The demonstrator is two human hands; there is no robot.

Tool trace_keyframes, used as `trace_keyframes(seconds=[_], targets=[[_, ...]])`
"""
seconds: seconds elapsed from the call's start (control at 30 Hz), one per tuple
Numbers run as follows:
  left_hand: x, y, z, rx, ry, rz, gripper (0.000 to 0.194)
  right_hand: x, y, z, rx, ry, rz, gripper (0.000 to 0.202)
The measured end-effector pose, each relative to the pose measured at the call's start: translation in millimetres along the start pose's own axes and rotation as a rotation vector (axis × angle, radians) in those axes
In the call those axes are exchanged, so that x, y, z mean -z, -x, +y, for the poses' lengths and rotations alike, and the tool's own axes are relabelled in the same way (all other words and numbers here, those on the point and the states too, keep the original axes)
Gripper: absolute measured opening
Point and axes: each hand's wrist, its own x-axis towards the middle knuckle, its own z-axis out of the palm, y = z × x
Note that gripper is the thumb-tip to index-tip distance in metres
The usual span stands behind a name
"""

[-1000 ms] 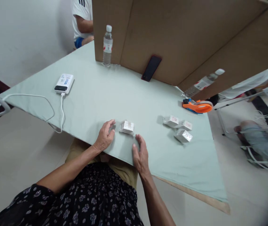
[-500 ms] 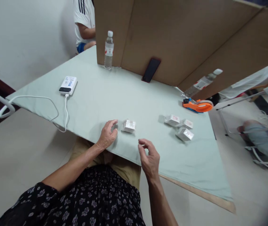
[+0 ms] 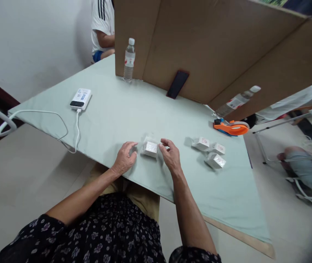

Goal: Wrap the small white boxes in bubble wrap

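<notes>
A small white box in clear wrap lies on the pale green tablecloth, between my two hands. On its left, my left hand is open, thumb and fingers apart, with a small gap to the box. My right hand is at the box's right side, fingers curved and apart, holding nothing; whether its thumb touches the wrap is unclear. Farther right sit three similar wrapped boxes close together: one at the left, one behind and one in front.
An orange tape dispenser is at the right edge. Water bottles and a dark phone stand by a cardboard screen. A power bank with a white cable is left. A person sits behind.
My right hand has moved forward and inward to the wrapped box's right side. My left hand has stayed nearly in place. The view has shifted slightly.
</notes>
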Motion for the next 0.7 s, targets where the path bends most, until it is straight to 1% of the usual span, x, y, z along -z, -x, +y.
trace_keyframes(seconds=[0.1,0.17,0.23,0.3,0.4,0.47,0.53,0.6,0.7], targets=[[0.1,0.9,2.3,-0.007,-0.012,-0.009,0.036,4.3,-17.4,0.4,-0.028,0.047,-0.038,0.041],[0.4,-0.5,6.3,0.001,-0.023,-0.045,0.033,3.8,-30.3,0.0,-0.041,0.091,-0.075,0.038],[-0.1,-4.9,12.3,0.035,-0.027,-0.091,0.033,-0.2,-42.6,-0.6,-0.059,0.131,-0.127,0.036],[-2.4,-12.0,19.3,0.089,-0.028,-0.127,0.036,-6.3,-52.5,-0.8,-0.071,0.143,-0.183,0.033],[-10.6,-24.0,29.4,0.160,-0.051,-0.157,0.045,-15.3,-60.5,0.2,-0.073,0.073,-0.268,0.027],[-18.8,-29.4,34.7,0.180,-0.077,-0.185,0.049,-19.2,-61.0,1.6,-0.064,-0.008,-0.314,0.024],[-27.3,-31.2,38.4,0.180,-0.105,-0.203,0.049,-21.5,-58.7,2.8,-0.048,-0.088,-0.309,0.022],[-34.2,-30.7,40.0,0.174,-0.128,-0.202,0.048,-22.7,-54.8,2.9,-0.036,-0.159,-0.266,0.020],[-39.0,-31.7,38.7,0.168,-0.116,-0.212,0.045,-22.3,-50.0,-1.0,-0.008,-0.238,-0.202,0.018]])
